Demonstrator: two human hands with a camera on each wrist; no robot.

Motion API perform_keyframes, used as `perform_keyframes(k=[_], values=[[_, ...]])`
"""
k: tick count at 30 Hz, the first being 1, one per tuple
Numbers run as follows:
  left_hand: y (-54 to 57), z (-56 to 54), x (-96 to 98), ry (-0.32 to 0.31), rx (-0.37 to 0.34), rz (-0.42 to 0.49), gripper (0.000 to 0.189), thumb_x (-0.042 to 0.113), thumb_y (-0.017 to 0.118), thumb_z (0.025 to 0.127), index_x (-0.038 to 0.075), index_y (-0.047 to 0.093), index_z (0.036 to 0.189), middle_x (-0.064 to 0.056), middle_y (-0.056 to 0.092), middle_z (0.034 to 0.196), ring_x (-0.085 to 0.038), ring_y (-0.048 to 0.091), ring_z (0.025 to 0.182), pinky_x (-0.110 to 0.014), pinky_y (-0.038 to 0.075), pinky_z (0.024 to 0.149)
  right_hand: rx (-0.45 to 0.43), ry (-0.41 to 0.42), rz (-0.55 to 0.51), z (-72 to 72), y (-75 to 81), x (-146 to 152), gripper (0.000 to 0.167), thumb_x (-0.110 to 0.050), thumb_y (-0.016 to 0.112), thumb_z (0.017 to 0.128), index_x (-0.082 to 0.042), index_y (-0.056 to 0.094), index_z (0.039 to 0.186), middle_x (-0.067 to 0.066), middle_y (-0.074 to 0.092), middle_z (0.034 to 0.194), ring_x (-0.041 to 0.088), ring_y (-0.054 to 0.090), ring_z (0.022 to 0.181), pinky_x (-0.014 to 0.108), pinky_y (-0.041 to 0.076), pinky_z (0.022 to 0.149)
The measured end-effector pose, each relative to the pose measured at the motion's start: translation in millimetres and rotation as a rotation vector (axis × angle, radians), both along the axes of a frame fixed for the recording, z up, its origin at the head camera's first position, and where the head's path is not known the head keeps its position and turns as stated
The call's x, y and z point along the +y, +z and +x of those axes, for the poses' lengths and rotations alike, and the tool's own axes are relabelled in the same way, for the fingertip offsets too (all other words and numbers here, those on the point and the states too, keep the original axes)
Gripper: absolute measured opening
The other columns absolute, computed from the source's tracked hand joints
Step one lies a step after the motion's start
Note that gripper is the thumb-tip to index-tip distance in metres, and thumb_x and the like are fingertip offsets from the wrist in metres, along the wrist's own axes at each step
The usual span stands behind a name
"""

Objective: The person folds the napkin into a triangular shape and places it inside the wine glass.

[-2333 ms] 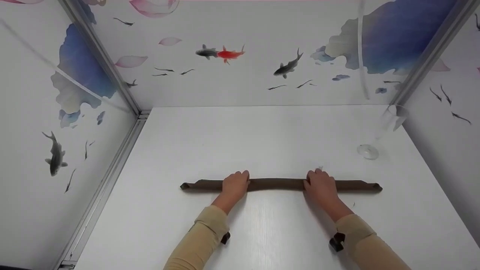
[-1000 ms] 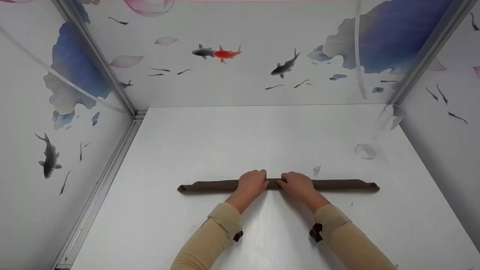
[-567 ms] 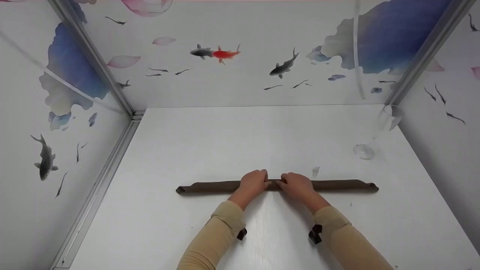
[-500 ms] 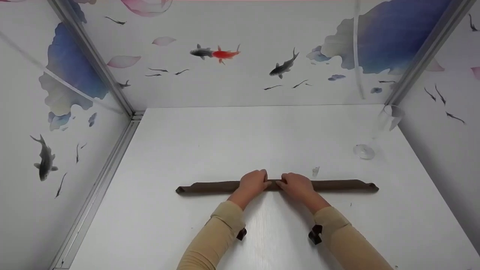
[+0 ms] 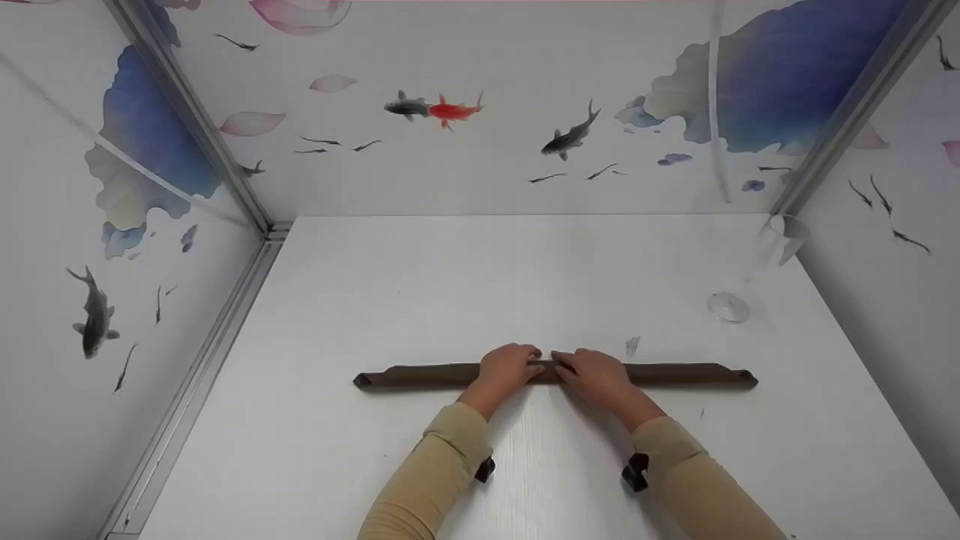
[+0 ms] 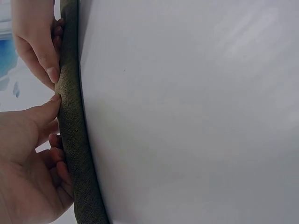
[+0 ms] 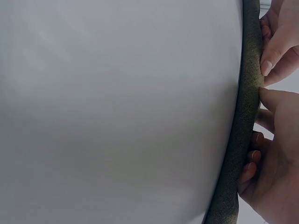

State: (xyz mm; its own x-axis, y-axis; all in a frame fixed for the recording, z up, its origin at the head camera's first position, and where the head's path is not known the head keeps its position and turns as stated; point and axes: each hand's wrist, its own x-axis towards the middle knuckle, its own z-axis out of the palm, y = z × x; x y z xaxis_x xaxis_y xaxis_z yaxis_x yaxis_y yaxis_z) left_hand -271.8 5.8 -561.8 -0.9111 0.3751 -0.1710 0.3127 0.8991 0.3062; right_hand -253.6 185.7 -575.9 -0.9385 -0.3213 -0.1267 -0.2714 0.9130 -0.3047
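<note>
A long dark brown roll of cloth [image 5: 675, 373] lies across the white table, its ends flattened and folded. Near its middle my left hand [image 5: 507, 373] and right hand [image 5: 596, 374] hold it side by side, a small gap between them. Thumbs lie along the near side, with the other fingers over the far side. The left wrist view shows the left thumb [image 6: 44, 113] pressed to the woven roll and fingers curled against it. In the right wrist view the right hand [image 7: 275, 158] has its thumb and curled fingers against the roll.
A clear stemmed glass [image 5: 728, 307] stands at the back right, its bowl leaning toward the right wall in this view. A small clear scrap [image 5: 632, 345] lies just beyond the roll. Printed white panels [image 5: 480, 172] enclose the table at the back and both sides.
Both hands have slid inward along the roll from well apart to its middle. Since half a second ago the forefingers have straightened a little on the far side.
</note>
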Motion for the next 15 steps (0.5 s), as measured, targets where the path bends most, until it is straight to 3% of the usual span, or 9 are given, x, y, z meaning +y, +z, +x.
perform_keyframes(k=[4, 10, 15], values=[[0.7, 1.9, 0.9, -0.002, 0.009, 0.002, 0.031, 0.035, 0.065, 0.094, 0.022, 0.071, 0.121, 0.004, 0.068, 0.118, -0.016, 0.062, 0.110, -0.032, 0.051, 0.086, 0.013, 0.031, -0.008, 0.9, -2.0, 2.7, 0.035, -0.025, 0.059, 0.098, -0.012, 0.064, 0.130, 0.002, 0.053, 0.077, 0.020, 0.046, 0.067, 0.039, 0.043, 0.065], [3.4, 4.0, 1.5, -0.007, 0.027, -0.002, 0.028, 0.034, 0.067, 0.093, 0.018, 0.074, 0.115, 0.003, 0.070, 0.110, -0.016, 0.064, 0.103, -0.031, 0.051, 0.083, 0.008, 0.032, -0.041, 3.0, 2.6, 1.6, 0.026, -0.019, 0.065, 0.095, -0.011, 0.069, 0.119, 0.002, 0.056, 0.081, 0.018, 0.049, 0.070, 0.038, 0.045, 0.068], [6.6, 2.5, 1.8, -0.063, 0.048, -0.074, 0.026, 0.034, 0.067, 0.093, 0.013, 0.075, 0.107, 0.000, 0.070, 0.098, -0.017, 0.065, 0.092, -0.031, 0.052, 0.076, 0.018, 0.034, -0.054, 2.6, 9.0, -1.3, 0.019, -0.015, 0.070, 0.091, -0.010, 0.072, 0.108, 0.001, 0.053, 0.080, 0.018, 0.049, 0.069, 0.037, 0.045, 0.068]])
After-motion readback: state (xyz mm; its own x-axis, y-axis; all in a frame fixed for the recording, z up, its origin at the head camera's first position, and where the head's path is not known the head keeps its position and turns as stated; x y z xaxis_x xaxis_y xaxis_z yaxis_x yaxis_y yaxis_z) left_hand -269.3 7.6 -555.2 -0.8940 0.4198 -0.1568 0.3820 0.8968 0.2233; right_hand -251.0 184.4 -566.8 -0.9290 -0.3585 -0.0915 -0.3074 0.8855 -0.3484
